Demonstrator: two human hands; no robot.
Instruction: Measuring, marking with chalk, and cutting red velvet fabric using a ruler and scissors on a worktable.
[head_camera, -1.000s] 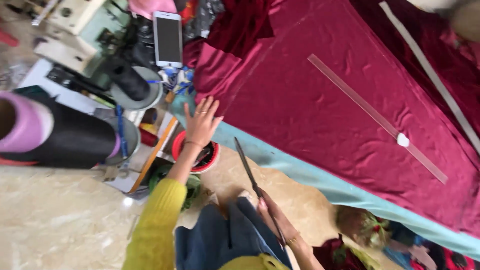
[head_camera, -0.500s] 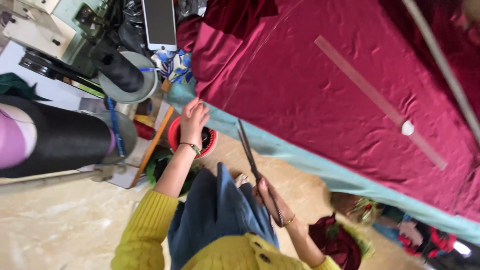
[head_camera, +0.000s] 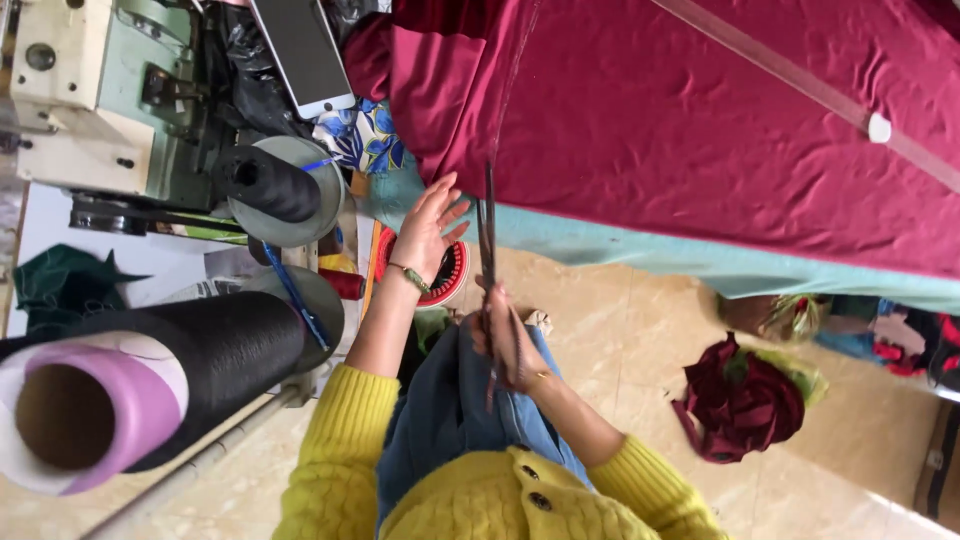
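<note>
The right hand (head_camera: 508, 335) clenches long scissors (head_camera: 488, 250), blades pointing up to the maroon fabric (head_camera: 650, 130) edge. Beside them, the left hand (head_camera: 425, 230) is spread, empty.

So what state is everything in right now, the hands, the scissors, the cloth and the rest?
left hand: open, fingers spread, holding nothing, near the table edge
right hand: closed around the scissors' handles
scissors: blades nearly together, tips at the edge of the red cloth
red cloth: spread flat on the table
clear ruler: lying on the cloth
phone: screen dark
black thread cone: wound full, standing on its holder
</note>
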